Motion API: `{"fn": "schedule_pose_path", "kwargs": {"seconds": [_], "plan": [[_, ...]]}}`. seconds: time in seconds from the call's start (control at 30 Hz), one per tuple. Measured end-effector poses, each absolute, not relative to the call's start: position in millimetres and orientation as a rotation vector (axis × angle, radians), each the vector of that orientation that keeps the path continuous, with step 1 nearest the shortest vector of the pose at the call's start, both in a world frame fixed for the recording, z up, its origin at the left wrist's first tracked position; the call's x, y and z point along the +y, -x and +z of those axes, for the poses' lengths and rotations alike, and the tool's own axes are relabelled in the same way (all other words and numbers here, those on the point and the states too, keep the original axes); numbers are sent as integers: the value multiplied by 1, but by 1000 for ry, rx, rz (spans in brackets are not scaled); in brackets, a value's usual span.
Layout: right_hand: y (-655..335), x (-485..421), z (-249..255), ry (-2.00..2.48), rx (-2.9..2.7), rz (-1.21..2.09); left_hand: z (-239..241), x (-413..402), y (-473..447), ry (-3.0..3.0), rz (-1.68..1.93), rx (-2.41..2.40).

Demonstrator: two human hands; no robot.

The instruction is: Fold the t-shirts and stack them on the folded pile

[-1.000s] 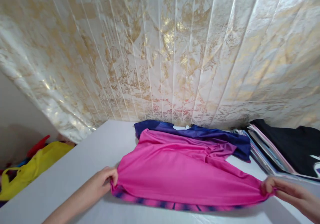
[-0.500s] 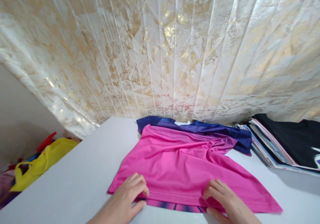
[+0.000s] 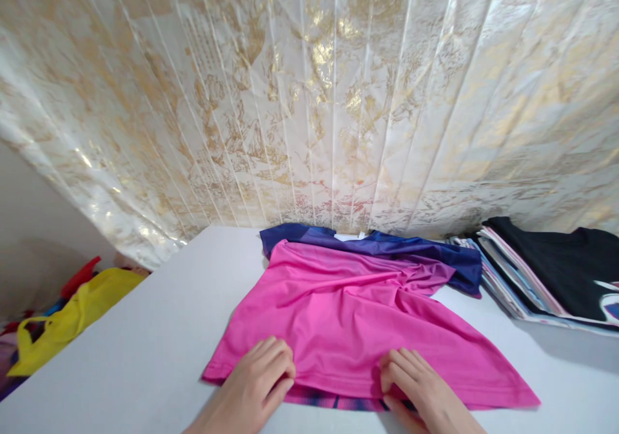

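Note:
A pink shirt (image 3: 353, 318) with a dark blue upper part lies spread on the white table (image 3: 145, 350), its hem toward me. My left hand (image 3: 258, 382) rests flat on the near hem at the left of centre, fingers stretched out. My right hand (image 3: 420, 395) lies on the hem at the right of centre, fingers extended over the cloth with the thumb at the striped edge below. Neither hand has lifted any cloth off the table.
A stack of folded clothes (image 3: 546, 279) topped by a black garment sits at the right. A gold-and-white curtain (image 3: 309, 98) hangs behind the table. Yellow and red cloth (image 3: 68, 318) lies off the table's left edge.
Both hands let go of the shirt's outer hem corners and moved inward to the middle of the hem, where they now lie flat. The shirt has settled on the table.

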State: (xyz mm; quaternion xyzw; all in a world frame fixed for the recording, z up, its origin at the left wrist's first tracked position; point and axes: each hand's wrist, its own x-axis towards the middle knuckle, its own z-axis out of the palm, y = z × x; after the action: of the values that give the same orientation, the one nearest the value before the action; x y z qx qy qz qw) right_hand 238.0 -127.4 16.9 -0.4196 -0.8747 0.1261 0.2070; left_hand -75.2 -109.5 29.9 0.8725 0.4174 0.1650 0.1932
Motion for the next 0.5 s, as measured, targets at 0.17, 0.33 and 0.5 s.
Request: {"fn": "schedule_pose_path", "kwargs": {"seconds": [0.17,0.33,0.5], "plan": [[-232,-127,19,1148,-2492,317,38,-117,77,-2460,471,1091],[-232,-129,17,1069,-2458,272,37,-120,76,-2467,485,1059],[-232,-133,21,986,-2496,378,31,-126,76,-2485,521,1063]]}}
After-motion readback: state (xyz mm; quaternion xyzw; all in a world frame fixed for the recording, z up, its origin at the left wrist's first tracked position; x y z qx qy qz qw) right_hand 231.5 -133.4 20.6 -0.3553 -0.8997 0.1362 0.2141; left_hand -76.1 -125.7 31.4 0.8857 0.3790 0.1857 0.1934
